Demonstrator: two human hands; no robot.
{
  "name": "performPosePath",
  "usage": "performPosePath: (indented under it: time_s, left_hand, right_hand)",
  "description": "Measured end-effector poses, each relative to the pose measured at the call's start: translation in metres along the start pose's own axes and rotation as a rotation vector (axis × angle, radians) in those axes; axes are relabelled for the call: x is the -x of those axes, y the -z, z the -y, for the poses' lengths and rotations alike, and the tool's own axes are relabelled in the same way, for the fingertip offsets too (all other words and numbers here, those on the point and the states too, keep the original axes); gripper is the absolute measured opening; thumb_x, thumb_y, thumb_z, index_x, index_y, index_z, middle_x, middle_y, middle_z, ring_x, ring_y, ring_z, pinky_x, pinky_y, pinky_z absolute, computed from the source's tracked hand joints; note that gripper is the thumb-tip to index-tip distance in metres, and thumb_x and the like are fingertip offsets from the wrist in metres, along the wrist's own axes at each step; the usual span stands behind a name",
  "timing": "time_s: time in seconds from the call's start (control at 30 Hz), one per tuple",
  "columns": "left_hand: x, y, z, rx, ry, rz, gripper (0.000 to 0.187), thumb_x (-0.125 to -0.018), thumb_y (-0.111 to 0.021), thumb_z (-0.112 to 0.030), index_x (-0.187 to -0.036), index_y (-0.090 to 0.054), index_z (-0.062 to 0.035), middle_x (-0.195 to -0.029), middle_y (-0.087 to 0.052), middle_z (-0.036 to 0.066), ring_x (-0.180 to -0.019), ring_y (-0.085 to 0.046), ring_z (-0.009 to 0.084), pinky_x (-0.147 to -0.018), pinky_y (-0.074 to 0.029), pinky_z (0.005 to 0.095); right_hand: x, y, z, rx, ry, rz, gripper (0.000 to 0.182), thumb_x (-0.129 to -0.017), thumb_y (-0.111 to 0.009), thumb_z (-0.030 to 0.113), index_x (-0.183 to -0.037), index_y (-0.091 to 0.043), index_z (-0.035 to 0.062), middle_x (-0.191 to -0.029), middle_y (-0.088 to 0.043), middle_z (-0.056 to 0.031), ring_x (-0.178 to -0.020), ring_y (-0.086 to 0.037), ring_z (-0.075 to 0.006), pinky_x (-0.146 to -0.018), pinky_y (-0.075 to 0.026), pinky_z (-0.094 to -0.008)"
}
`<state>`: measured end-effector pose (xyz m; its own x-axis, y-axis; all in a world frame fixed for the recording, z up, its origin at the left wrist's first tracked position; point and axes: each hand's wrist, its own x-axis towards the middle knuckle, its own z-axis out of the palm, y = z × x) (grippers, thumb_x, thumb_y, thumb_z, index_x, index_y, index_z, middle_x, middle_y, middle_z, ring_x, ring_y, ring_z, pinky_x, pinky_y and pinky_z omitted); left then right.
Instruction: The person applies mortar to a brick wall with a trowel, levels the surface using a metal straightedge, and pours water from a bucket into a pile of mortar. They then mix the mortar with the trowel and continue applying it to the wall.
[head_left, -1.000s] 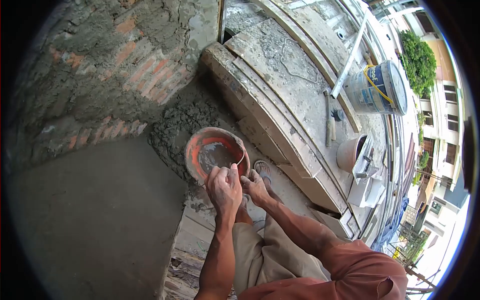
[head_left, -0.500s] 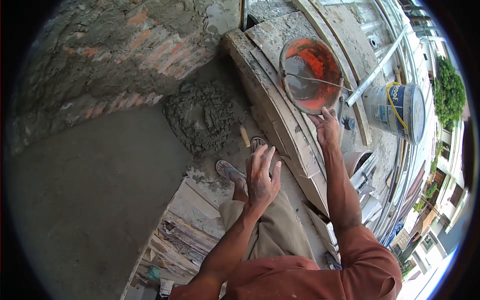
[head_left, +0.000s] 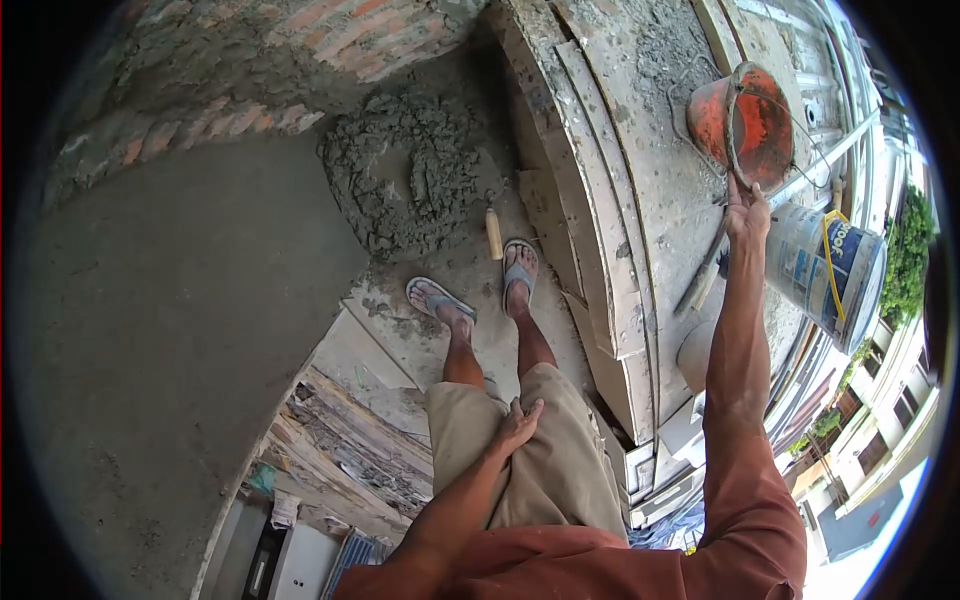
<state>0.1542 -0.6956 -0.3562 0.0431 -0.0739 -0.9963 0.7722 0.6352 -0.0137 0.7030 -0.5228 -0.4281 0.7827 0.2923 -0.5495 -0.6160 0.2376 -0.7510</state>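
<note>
My right hand point(head_left: 746, 212) reaches far out to the right and grips the rim of an orange bucket point(head_left: 708, 118). The bucket is tilted, its mouth facing right, with grey residue on its inside. My left hand point(head_left: 518, 428) is low in front of my beige shorts point(head_left: 555, 450), fingers extended and nothing in it. A heap of wet mortar point(head_left: 440, 170) lies on the floor ahead of my sandalled feet. Beside it is a wooden handle point(head_left: 494, 234); any blade on it cannot be made out.
A white paint bucket point(head_left: 800, 255) with a yellow handle stands right of my forearm. Stepped boards and a ledge point(head_left: 590, 200) run along my right. Smooth grey render point(head_left: 200, 330) spreads to the left, below a partly plastered brick wall point(head_left: 350, 35). Wood scraps point(head_left: 350, 430) lie lower left.
My right hand has moved the orange bucket right and tipped it over; the grey liquid seen inside before no longer shows. My left hand has dropped toward my shorts.
</note>
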Motion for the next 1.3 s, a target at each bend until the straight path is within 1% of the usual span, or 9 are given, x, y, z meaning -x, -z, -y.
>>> performPosePath:
  time_s: [0.13, 0.23, 0.33, 0.5, 0.53, 0.67, 0.9, 1.17, 1.3]
  left_hand:
    - [-0.029, -0.019, 0.018, 0.107, 0.05, 0.066, 0.109, -0.083, -0.042, -0.075, -0.149, -0.015, 0.0077, -0.151, -0.027, 0.03, -0.14, -0.029, 0.04, -0.113, -0.029, 0.0421]
    - [-0.029, 0.007, -0.008, 0.219, 0.056, 0.268, 0.113, -0.08, -0.041, -0.081, -0.151, -0.015, 0.0036, -0.155, -0.021, 0.024, -0.144, -0.022, 0.0356, -0.115, -0.023, 0.0427]
    - [-0.107, -0.032, 0.048, 0.21, 0.185, 0.27, 0.12, -0.073, -0.047, -0.085, -0.151, -0.02, 0.001, -0.155, -0.024, 0.022, -0.144, -0.024, 0.0341, -0.115, -0.024, 0.0445]
    - [-0.127, -0.008, 0.023, 0.34, 0.223, 0.187, 0.124, -0.069, -0.064, -0.075, -0.139, -0.024, 0.0199, -0.145, -0.038, 0.029, -0.137, -0.038, 0.0337, -0.109, -0.036, 0.0374]
    - [-0.127, -0.001, 0.017, 0.343, 0.247, 0.18, 0.13, -0.067, -0.065, -0.076, -0.139, -0.019, 0.0218, -0.144, -0.037, 0.031, -0.136, -0.039, 0.0348, -0.109, -0.035, 0.0379]
    - [-0.133, -0.001, 0.022, 0.234, 0.351, 0.131, 0.135, -0.064, -0.067, -0.076, -0.138, -0.014, 0.0235, -0.137, -0.041, 0.038, -0.13, -0.046, 0.0387, -0.108, -0.036, 0.0388]
    - [-0.14, 0.022, 0.019, 0.492, -0.034, 0.249, 0.093, -0.073, -0.063, -0.071, -0.126, -0.058, 0.0055, -0.132, -0.051, 0.033, -0.127, -0.049, 0.0387, -0.107, -0.037, 0.0364]
    - [-0.14, 0.051, -0.005, 0.378, 0.161, 0.289, 0.115, -0.069, -0.064, -0.074, -0.128, -0.042, 0.0224, -0.136, -0.042, 0.039, -0.135, -0.04, 0.0381, -0.111, -0.032, 0.036]
    - [-0.149, 0.046, 0.005, 0.346, 0.209, 0.297, 0.127, -0.067, -0.064, -0.077, -0.131, -0.031, 0.0276, -0.139, -0.035, 0.042, -0.137, -0.037, 0.0391, -0.112, -0.031, 0.0361]
  right_hand:
    - [0.131, -0.049, -0.056, 0.589, 0.355, -0.205, 0.036, -0.099, -0.05, 0.021, -0.122, -0.041, -0.0053, -0.118, -0.056, -0.0202, -0.1, -0.065, -0.0276, -0.082, -0.053, -0.0343]
    - [0.232, -0.049, -0.151, 0.986, 0.501, 0.318, 0.013, -0.097, -0.051, 0.008, -0.105, -0.057, -0.001, -0.097, -0.063, -0.0093, -0.086, -0.064, -0.0161, -0.077, -0.051, -0.0304]
    - [0.265, -0.004, -0.279, 1.264, 0.177, 0.606, 0.018, -0.092, -0.057, 0.009, -0.107, -0.058, -0.0005, -0.094, -0.063, -0.0164, -0.083, -0.064, -0.0331, -0.078, -0.051, -0.039]
    - [0.205, 0.095, -0.479, 1.791, 0.52, 0.52, 0.059, -0.093, -0.057, 0.042, -0.122, -0.042, -0.0065, -0.092, -0.063, -0.028, -0.086, -0.058, -0.052, -0.083, -0.046, -0.0526]
    - [0.199, 0.086, -0.496, 1.792, 0.225, 0.507, 0.057, -0.092, -0.058, 0.044, -0.119, -0.044, -0.0042, -0.093, -0.063, -0.0286, -0.087, -0.06, -0.0506, -0.083, -0.046, -0.0537]
    - [0.198, 0.065, -0.513, 1.551, -0.309, 0.431, 0.055, -0.09, -0.059, 0.047, -0.12, -0.044, 0.0027, -0.093, -0.064, -0.0298, -0.089, -0.062, -0.0489, -0.081, -0.046, -0.0549]
    - [0.203, 0.021, -0.461, 1.814, 0.203, 0.356, 0.037, -0.084, -0.061, 0.017, -0.112, -0.038, 0.0084, -0.11, -0.056, -0.0247, -0.087, -0.061, -0.0494, -0.074, -0.049, -0.0565]
    - [0.093, -0.056, -0.502, 1.805, 0.208, 0.209, 0.042, -0.084, -0.063, 0.015, -0.114, -0.033, 0.0079, -0.098, -0.061, -0.0266, -0.09, -0.06, -0.05, -0.077, -0.048, -0.0573]
    - [0.076, -0.052, -0.509, 1.516, 0.009, 0.435, 0.052, -0.083, -0.068, 0.017, -0.122, -0.035, 0.0061, -0.079, -0.061, -0.0178, -0.065, -0.063, -0.0321, -0.057, -0.05, -0.0442]
